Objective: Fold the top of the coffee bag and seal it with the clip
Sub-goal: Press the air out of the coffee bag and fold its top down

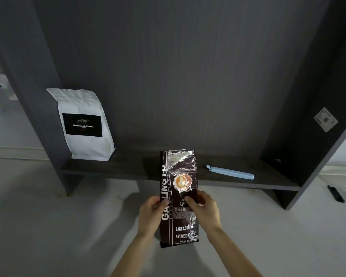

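Both hands grip the dark coffee bag (178,196) upright at mid-height: left hand (150,212) fingers wrap its left edge, right hand (205,208) fingers press its front, leaving the unfolded top free above them. The blue clip (231,172) waits on the shelf (128,168), up-right of the right fingers.

Dark coffee bag (179,196) of glossy, wrinkled foil, white bag (84,124) of matt creased paper at shelf's left end, pale blue clip (230,172) of smooth plastic, shelf (128,166) of matt dark wood grain
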Motion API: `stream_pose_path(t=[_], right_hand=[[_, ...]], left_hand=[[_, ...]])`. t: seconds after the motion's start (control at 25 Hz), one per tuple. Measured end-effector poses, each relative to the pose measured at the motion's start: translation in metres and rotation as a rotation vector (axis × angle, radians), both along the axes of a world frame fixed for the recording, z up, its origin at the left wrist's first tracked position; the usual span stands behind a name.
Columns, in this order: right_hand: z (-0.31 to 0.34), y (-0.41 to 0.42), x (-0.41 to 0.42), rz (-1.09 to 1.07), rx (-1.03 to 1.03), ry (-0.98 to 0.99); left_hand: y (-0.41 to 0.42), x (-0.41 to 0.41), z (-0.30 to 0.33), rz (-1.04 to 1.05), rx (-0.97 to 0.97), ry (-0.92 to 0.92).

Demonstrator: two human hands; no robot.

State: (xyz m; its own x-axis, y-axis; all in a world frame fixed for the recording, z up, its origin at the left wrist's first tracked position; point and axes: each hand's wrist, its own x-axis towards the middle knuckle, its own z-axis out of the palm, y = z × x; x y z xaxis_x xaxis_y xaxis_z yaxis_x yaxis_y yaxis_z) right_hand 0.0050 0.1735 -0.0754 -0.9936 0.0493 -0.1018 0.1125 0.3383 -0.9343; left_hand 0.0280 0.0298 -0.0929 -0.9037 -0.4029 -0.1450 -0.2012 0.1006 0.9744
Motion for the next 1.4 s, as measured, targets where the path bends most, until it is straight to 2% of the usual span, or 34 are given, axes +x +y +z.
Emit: stream_pose_path(t=[0.32,0.6,0.72,0.96,1.08,1.24,1.4], right_hand=[[-0.01,0.014,0.01,-0.133,-0.118,0.0],[-0.012,0.022,0.011,-0.128,-0.231,-0.037],[-0.014,0.024,0.01,-0.087,-0.22,-0.04],[-0.02,0.028,0.013,-0.117,-0.132,-0.011],[-0.022,0.029,0.015,-0.128,-0.119,-0.007],[-0.021,0.032,0.018,-0.095,-0.133,-0.001],[-0.028,0.037,0.02,-0.095,-0.177,-0.042]], left_hand=[[0.01,0.011,-0.009,0.073,-0.025,0.025],[0.005,0.013,-0.011,0.009,0.023,0.058],[0.002,0.013,-0.012,-0.064,0.012,0.064],[0.002,0.014,-0.016,-0.021,-0.025,0.037],[0.002,0.019,-0.006,-0.084,-0.097,0.07],[0.006,0.027,0.008,-0.178,0.024,0.113],[0.007,0.02,0.02,-0.272,0.023,0.226]])
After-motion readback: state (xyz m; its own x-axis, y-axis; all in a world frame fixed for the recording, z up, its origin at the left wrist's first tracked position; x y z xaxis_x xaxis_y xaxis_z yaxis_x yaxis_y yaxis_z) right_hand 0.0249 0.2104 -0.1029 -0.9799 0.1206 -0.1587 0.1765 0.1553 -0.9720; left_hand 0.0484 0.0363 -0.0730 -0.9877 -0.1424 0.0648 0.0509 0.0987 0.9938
